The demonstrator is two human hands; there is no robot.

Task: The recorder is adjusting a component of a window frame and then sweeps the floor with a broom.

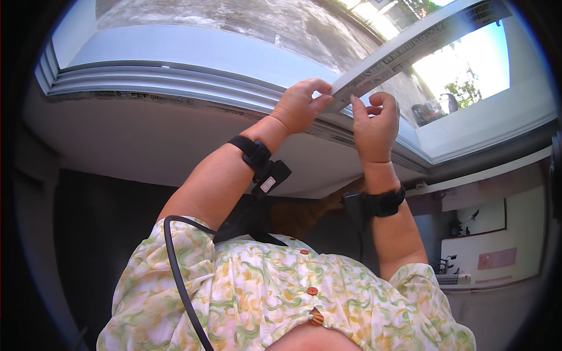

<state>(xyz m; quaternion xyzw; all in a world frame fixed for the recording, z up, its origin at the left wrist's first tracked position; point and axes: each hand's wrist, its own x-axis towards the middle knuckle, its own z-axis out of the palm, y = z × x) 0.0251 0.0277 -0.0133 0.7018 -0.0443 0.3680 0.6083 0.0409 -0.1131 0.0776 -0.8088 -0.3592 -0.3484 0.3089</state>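
Note:
A white sliding window sash (404,50), with printed protective film along its face, stands in a white window frame (170,75). My left hand (297,106) is at the lower part of the sash, its fingers and thumb curled at the left edge. On the other side of the stile, my right hand (376,126) is raised with the fingers curled in. Its thumb tip lies close to the filmed face near the bottom corner. Whether a bit of film sits between those fingers is too small to tell. Black straps with small boxes circle both wrists.
Parallel tracks run along the sill, with a pale wall (175,131) below. Bright outdoor ground (234,29) shows beyond the window. A black cable (175,263) hangs over my left sleeve. At the lower right stands a whitish panel (518,234) with dark items beside it.

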